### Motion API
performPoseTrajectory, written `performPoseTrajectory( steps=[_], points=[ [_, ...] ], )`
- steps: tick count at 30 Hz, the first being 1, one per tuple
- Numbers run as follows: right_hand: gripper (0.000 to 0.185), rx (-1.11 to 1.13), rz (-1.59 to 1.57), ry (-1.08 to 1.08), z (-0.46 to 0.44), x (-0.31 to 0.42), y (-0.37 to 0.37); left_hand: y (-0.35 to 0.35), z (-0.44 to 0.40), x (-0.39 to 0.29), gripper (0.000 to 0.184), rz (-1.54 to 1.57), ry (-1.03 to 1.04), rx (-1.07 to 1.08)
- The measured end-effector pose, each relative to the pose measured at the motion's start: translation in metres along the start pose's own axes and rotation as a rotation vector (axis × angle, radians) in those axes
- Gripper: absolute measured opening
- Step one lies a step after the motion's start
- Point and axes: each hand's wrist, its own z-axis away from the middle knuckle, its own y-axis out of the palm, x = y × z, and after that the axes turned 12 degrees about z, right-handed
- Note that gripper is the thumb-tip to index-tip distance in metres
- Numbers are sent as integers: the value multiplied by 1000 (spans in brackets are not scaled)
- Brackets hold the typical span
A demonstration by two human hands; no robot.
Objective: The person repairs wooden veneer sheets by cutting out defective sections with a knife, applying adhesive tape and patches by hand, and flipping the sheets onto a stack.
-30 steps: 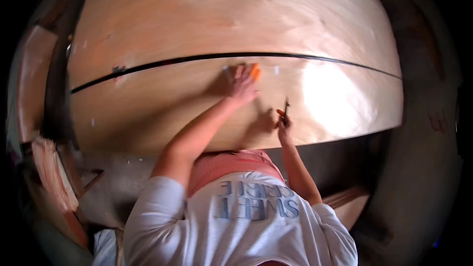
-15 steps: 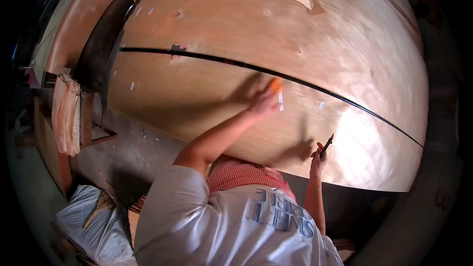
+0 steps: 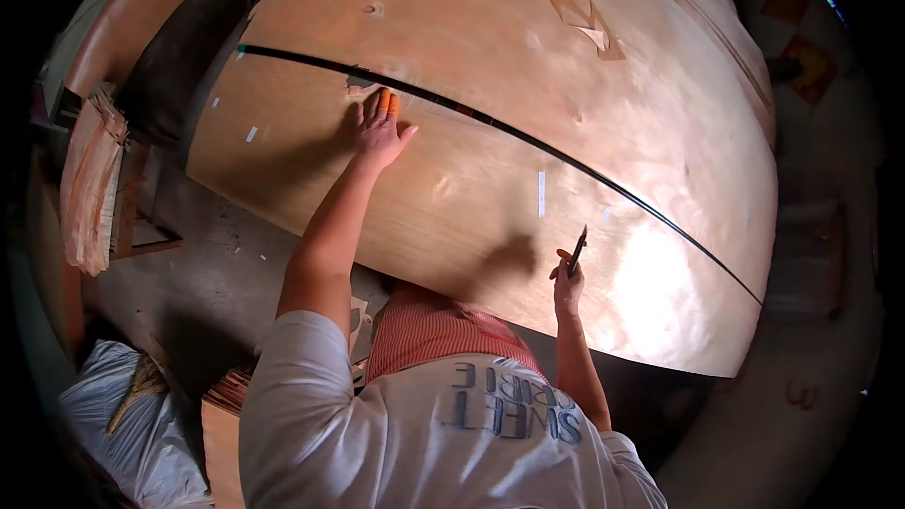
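Observation:
Near a torn patch [image 3: 361, 87] beside the long black strip [image 3: 528, 139], my left hand [image 3: 379, 137] lies flat on the wood sheet [image 3: 452, 226], fingers spread, with orange covers on two fingertips. My right hand [image 3: 567, 287] is closed around a dark pointed cutter [image 3: 578, 253], held over the sheet with its tip up. Something orange shows on a finger of that hand. Between the hands, a narrow white strip of tape [image 3: 541, 193] is stuck to the sheet.
A stack of thin veneer [image 3: 92, 184] stands at the left. At the lower left are a whitish plastic bag [image 3: 137, 424] and more stacked sheets [image 3: 223, 434]. A cut veneer scrap [image 3: 573, 9] lies on the far part of the surface.
My left hand has moved left along the black strip to the torn patch, and its fingers now rest on the sheet. My right hand still holds the cutter. The camera view has shifted.

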Motion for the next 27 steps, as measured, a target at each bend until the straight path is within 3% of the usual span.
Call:
performPoseTrajectory(
  steps=[5, 10, 14, 19, 27],
  points=[
    [21, 20, 21, -63, 16, 27, 7, -9, 7, 2, 75, 16, 11, 31],
    [20, 11, 40, 13, 13, 41, 0, -29, 22, -7, 75, 48, 79, 40],
    [20, 30, 56, 130, -13, 72, -4, -56, 31, -19, 77, 81, 32, 168],
    [21, 24, -40, 162, -8, 81, -1, -78, 72, -24, 74, 124, 56, 126],
    [23, 32, 74, -26, -142, 143, -1, -64, 9, -17, 59, 160, 74, -2]
  ],
)
